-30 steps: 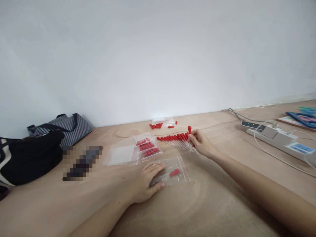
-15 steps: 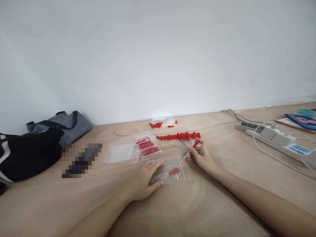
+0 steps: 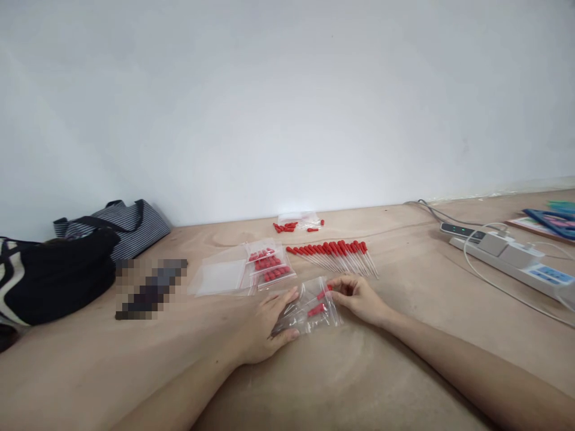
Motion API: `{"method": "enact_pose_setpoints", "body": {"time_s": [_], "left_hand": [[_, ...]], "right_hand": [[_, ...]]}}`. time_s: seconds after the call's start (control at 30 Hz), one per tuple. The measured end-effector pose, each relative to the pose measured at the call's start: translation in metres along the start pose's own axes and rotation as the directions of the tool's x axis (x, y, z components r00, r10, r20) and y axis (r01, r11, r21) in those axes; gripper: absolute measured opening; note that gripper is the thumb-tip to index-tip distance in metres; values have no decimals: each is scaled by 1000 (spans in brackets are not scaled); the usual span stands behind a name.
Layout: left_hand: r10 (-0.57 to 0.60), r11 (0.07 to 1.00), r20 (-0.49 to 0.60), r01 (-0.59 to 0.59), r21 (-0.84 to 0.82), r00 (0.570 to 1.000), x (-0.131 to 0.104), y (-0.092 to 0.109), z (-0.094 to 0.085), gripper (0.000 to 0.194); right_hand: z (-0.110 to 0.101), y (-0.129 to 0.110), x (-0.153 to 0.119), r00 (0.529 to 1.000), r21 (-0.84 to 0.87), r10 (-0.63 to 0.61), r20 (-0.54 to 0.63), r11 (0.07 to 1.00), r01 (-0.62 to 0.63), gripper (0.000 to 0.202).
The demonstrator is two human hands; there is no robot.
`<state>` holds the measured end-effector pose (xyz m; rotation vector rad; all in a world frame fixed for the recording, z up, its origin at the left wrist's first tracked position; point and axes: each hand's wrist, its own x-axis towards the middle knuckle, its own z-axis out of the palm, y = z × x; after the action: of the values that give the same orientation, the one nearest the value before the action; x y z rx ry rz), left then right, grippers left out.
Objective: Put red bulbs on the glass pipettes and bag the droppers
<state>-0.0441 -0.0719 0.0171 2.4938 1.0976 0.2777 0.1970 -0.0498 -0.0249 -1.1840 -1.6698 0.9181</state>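
Bags at far left: a black bag (image 3: 54, 281) and a striped bag (image 3: 121, 224) lie on the surface (image 3: 404, 335), well apart from my work.
Filled pouches: a small stack of clear pouches (image 3: 265, 266) with red-capped pieces inside, just beyond my left hand.
Left hand: my left hand (image 3: 265, 326) lies flat, fingers spread, pressing down the left end of the clear zip bag (image 3: 309, 308).
Zip bag: it lies between my hands and has two red-bulbed droppers (image 3: 320, 302) showing inside.
Right hand: my right hand (image 3: 359, 296) is at the bag's right edge, fingertips pinched together at the mouth; whether they grip a dropper or only the film, I cannot tell.
Doing it well: I judge I should keep the left palm firm so the bag cannot slide, hold the mouth lifted, and feed the glass tip in straight.
Supply row: loose droppers (image 3: 335, 254) lie fanned just behind the bag.
Far right: a power strip (image 3: 512, 260) with cables.
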Motion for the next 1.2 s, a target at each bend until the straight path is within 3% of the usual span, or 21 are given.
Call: {"method": "enact_pose_setpoints", "body": {"time_s": [0.2,0.33,0.4,0.47,0.53,0.63,0.7,0.8,1.0,1.2], "left_hand": [[12,1000,-9,-12,-8,1000,0,2,-1,61],[12,1000,-4,-12,-16,1000,0,5,-3,61],[17,1000,-17,-17,-20,1000,-1,3,-2,60],[16,1000,-43,-17,-22,999,-1,-3,2,60],[22,999,-74,-24,-24,997,-2,-9,6,58],[49,999,-124,-51,-17,991,-2,-16,11,48],[69,997,-154,-72,-14,986,-3,-18,10,42],[85,996,-175,-89,-14,981,-4,-16,6,37],[83,996,-77,-85,-27,994,-8,-13,0,38],[44,998,-70,-46,-37,997,-8,-9,-2,42]], "right_hand": [[6,-3,5,984,-225,-170,55,958,178,14],[8,-3,9,975,-425,-156,160,880,211,16],[3,-2,14,971,-435,-143,192,875,215,18],[-7,0,21,984,-412,-109,144,897,160,18],[-20,1,33,999,-437,-32,-2,899,28,17],[-35,2,54,968,-561,60,-244,805,-192,12],[-38,3,66,947,-601,83,-309,755,-262,14],[-32,4,77,938,-619,101,-331,727,-297,15],[-21,6,83,918,-634,161,-362,680,-369,14],[-29,-2,84,916,-584,168,-366,724,-366,24]]}}
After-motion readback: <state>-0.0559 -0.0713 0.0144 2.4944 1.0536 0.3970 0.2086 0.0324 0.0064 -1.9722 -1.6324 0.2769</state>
